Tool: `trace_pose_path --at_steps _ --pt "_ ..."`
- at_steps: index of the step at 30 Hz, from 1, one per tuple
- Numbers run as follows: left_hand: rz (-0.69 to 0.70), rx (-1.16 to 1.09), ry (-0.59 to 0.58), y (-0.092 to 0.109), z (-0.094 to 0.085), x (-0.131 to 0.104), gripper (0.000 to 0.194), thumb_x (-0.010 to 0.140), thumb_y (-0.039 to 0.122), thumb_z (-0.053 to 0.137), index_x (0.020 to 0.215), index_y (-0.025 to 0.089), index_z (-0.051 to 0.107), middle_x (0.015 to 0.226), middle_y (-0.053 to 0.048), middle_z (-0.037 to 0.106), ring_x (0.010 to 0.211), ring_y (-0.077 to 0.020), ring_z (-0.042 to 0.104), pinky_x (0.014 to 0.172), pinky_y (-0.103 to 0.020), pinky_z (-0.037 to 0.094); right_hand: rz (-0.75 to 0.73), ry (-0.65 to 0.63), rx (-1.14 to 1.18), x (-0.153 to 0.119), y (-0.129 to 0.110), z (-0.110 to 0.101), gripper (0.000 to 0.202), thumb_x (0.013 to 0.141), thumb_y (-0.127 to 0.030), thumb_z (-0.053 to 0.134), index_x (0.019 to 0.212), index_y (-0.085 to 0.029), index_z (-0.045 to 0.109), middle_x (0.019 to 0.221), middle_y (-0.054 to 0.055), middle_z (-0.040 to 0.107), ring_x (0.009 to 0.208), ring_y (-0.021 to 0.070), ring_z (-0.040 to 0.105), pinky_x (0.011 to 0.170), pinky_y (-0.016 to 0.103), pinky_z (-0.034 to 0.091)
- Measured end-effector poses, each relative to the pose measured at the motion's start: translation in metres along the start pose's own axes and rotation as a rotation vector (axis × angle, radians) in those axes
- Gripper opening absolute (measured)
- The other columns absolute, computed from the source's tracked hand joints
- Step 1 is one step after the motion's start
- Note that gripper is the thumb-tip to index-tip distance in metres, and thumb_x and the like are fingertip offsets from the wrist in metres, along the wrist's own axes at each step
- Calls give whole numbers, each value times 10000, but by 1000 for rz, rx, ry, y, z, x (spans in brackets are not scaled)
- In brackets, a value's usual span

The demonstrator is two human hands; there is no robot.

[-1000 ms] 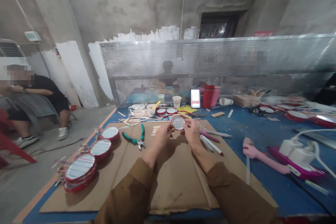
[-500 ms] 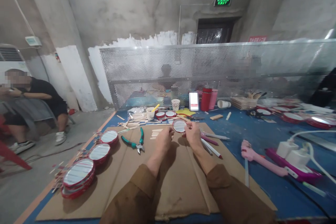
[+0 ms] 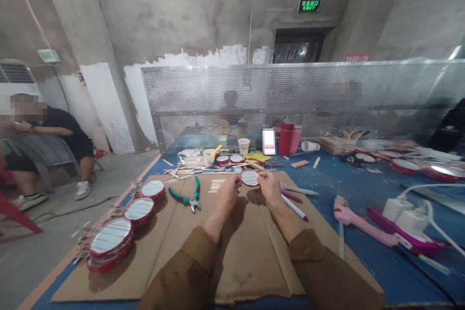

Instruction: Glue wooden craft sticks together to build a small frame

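Note:
A small round disc (image 3: 250, 178) with a pale, mirror-like striped face and a thin dark-reddish rim is held up above the cardboard sheet (image 3: 250, 252). My right hand (image 3: 269, 188) pinches its right edge. My left hand (image 3: 228, 193) is closed at its left edge, fingertips against the rim; whether a smaller thing is also between them is hidden. Just left of my left hand lie several short wooden sticks (image 3: 217, 185). Green-handled pliers (image 3: 189, 199) lie open further left. Beside my right hand are a few pens (image 3: 295, 207).
Larger red-rimmed round pieces (image 3: 111, 237) line the cardboard's left side, with sticks behind them. Cups (image 3: 243, 145), a red bottle (image 3: 286, 138) and loose sticks stand along the back. A pink glue gun (image 3: 363, 223) and a purple power strip (image 3: 407, 237) lie right. A person sits far left.
The disc has tipped to a flatter angle and sits slightly lower, with its left edge closer to my left fingers. The whole view has shifted a little.

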State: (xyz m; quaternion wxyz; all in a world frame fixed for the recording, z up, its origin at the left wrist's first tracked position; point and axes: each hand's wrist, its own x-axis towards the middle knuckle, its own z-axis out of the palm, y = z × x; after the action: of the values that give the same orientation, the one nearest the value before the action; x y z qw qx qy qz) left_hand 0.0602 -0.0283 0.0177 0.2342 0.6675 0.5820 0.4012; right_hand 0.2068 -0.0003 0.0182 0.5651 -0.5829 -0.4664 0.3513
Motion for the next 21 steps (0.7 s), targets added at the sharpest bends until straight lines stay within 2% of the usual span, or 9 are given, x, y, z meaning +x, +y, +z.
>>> trace_pose_path --at_steps 7,10,12,15,17,21 --pt "57 28 -21 -4 0 1 144 859 217 461 845 197 603 747 -6 627 680 -122 545 624 -217 354 -5 -8 -1 -1 -1 1 216 662 -154 536 857 -169 626 633 5 640 435 132 567 395 247 507" --pt "72 154 -23 -3 -10 1 111 849 231 502 807 208 603 785 -18 645 732 -141 560 637 -224 337 -11 2 -24 -2 -2 -2 234 668 -157 537 883 -170 630 639 1 634 430 135 567 396 255 502" --pt "35 245 17 -4 -22 2 107 852 249 513 799 213 599 773 -22 640 732 -150 561 641 -232 329 -13 13 -48 -2 -3 -6 238 681 -158 538 901 -175 625 627 -6 624 424 132 560 390 247 488" --pt "56 248 166 -9 -46 7 135 898 249 449 884 220 580 782 -14 632 740 -141 564 667 -226 338 -20 5 -95 -4 -7 -10 202 704 -143 536 889 -182 607 594 -20 595 414 117 544 378 220 458" --pt "11 224 301 -13 -63 11 161 924 257 407 927 216 563 766 -12 622 710 -138 560 677 -228 345 -25 -34 -126 -9 -10 -8 163 713 -132 541 857 -185 594 571 -29 576 394 107 529 362 209 434" --pt "-66 179 522 -16 -85 13 183 946 287 382 1007 209 536 794 -22 631 699 -144 575 669 -231 348 -5 -176 -162 -32 -14 11 89 718 -132 553 783 -188 578 517 -38 564 348 102 506 334 206 405"
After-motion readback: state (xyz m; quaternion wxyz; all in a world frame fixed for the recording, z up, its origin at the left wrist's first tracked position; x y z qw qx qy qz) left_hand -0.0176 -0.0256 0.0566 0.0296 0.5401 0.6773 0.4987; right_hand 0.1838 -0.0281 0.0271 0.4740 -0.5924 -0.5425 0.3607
